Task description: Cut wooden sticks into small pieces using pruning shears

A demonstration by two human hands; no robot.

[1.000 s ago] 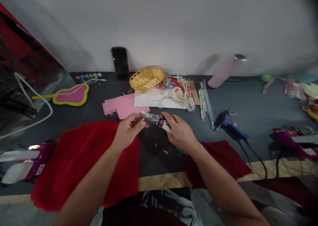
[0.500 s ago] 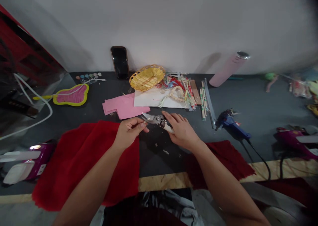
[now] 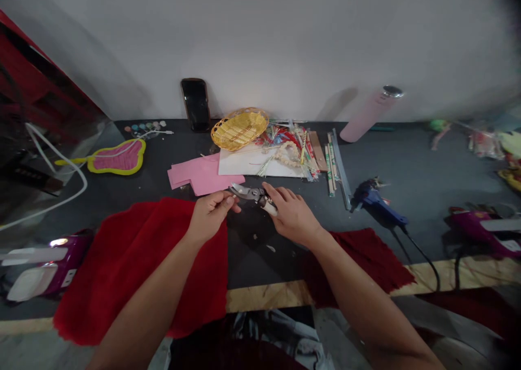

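Observation:
My right hand [image 3: 293, 217] grips the white-handled end of a pair of metal pruning shears [image 3: 249, 193], with its fingers spread over the pivot and handles. The white handle [image 3: 269, 209] shows just below those fingers. My left hand [image 3: 210, 217] is curled directly beneath the shears' blades, with its thumb and fingertips at or very near the steel. Anything small pinched there is hidden. Both hands are over the dark tabletop, just in front of the pink paper sheets [image 3: 203, 176].
Red cloth [image 3: 142, 267] lies under my left forearm, with more [image 3: 358, 264] to the right. Behind are a white board [image 3: 244, 163] with craft strips, a woven yellow basket [image 3: 240, 131] and a phone [image 3: 196, 104]. A blue glue gun [image 3: 376, 206] stands right.
Both hands and the shears have shifted slightly left, and my right hand has drawn back a little. The shears' blades look slightly narrower than before.

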